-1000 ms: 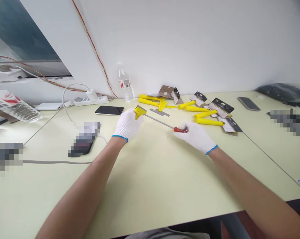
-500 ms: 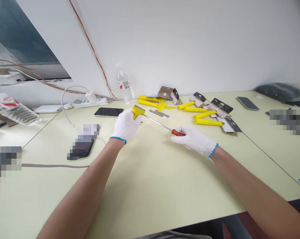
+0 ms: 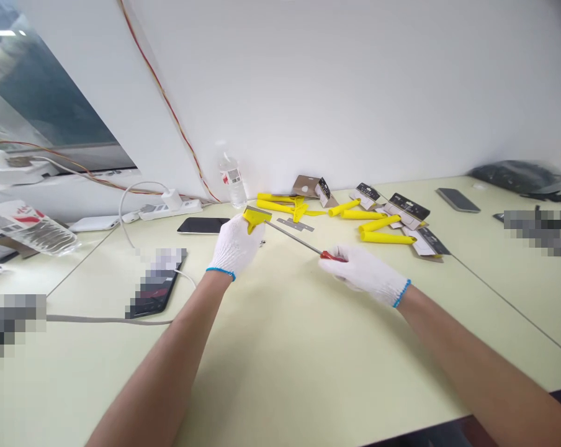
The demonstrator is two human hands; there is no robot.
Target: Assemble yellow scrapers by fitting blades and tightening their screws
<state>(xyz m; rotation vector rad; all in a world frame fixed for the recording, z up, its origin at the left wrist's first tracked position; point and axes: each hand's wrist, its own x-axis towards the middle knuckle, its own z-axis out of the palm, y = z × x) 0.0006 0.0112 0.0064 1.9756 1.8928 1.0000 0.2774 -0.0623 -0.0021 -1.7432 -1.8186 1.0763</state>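
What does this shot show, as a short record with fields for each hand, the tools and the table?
Left hand: white glove, closed on yellow scraper head
Right hand: white glove, closed on screwdriver at its red handle
Contact: screwdriver tip meets the yellow scraper head
Behind the hands: yellow handles, card packs, metal blade
Back of table: water bottle, black phone, power strip

Pale green table (image 3: 280,360), seam on the right. On it: black phone (image 3: 202,225), water bottle (image 3: 229,181) by the wall, white power strip (image 3: 169,208), loose metal blade (image 3: 295,225), yellow handles (image 3: 386,237) among card packs (image 3: 407,206), second phone (image 3: 456,200) far right, grey cable (image 3: 98,320) on the left.
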